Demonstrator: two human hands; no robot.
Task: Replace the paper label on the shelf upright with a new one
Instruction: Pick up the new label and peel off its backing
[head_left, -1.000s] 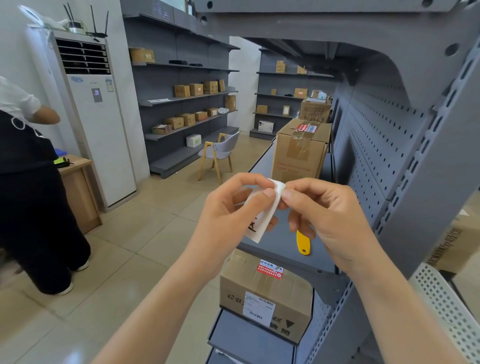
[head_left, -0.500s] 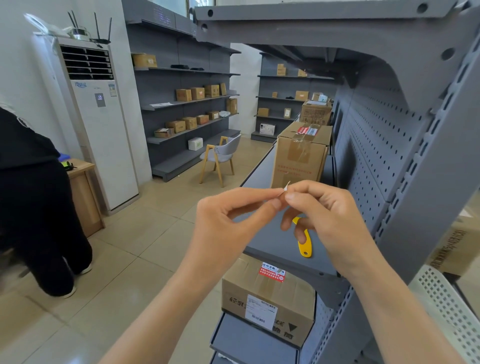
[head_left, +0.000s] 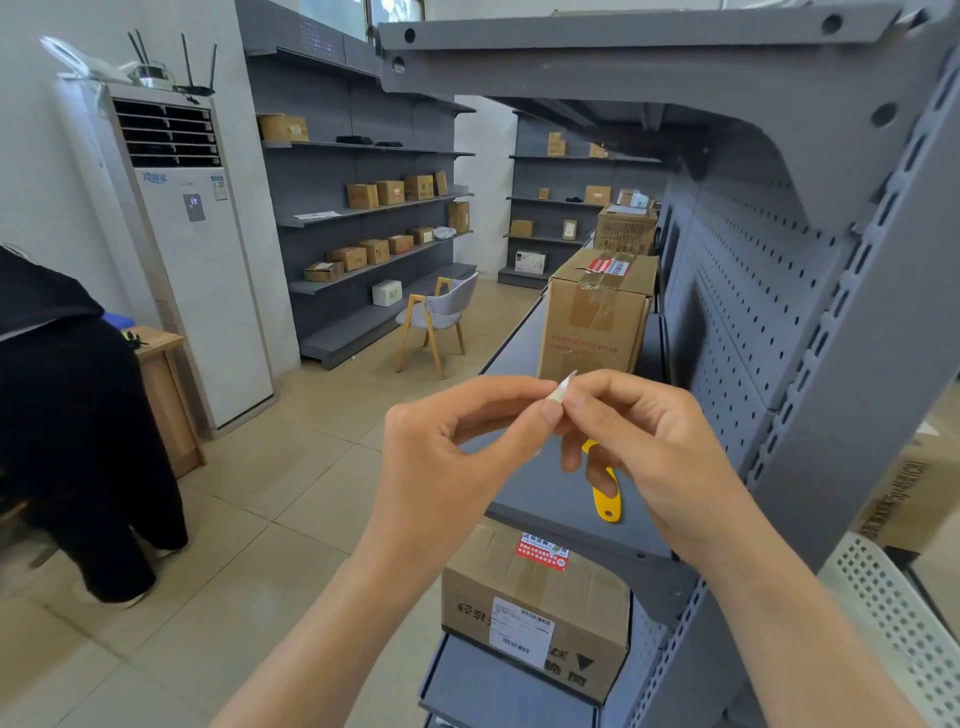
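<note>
Pinching a small white paper label (head_left: 562, 391) between both hands in the head view, you hold it in front of you, above the grey shelf (head_left: 550, 499) and just short of the slotted shelf upright (head_left: 852, 395) on your right. Your left hand (head_left: 457, 457) presses thumb and forefinger together on the label's lower part, and your right hand (head_left: 649, 447) closes its own thumb and forefinger on it from the other side, so the fingertips of the two hands nearly touch. Only a thin pointed tip of the paper shows above your fingers (head_left: 551, 411); it is seen almost edge-on, pale and narrow, and any print on it cannot be made out. The other fingers of your right hand curl loosely below. A yellow-handled tool (head_left: 605, 493) lies on the shelf behind your right hand, partly hidden by it. A tall taped cardboard box (head_left: 597, 317) stands farther back on the same shelf, and another cardboard box (head_left: 535, 608) with a red sticker and a white barcode label sits on the shelf below. At the left edge a person in black clothing (head_left: 67, 415) stands near a white floor-standing air conditioner (head_left: 192, 249).
</note>
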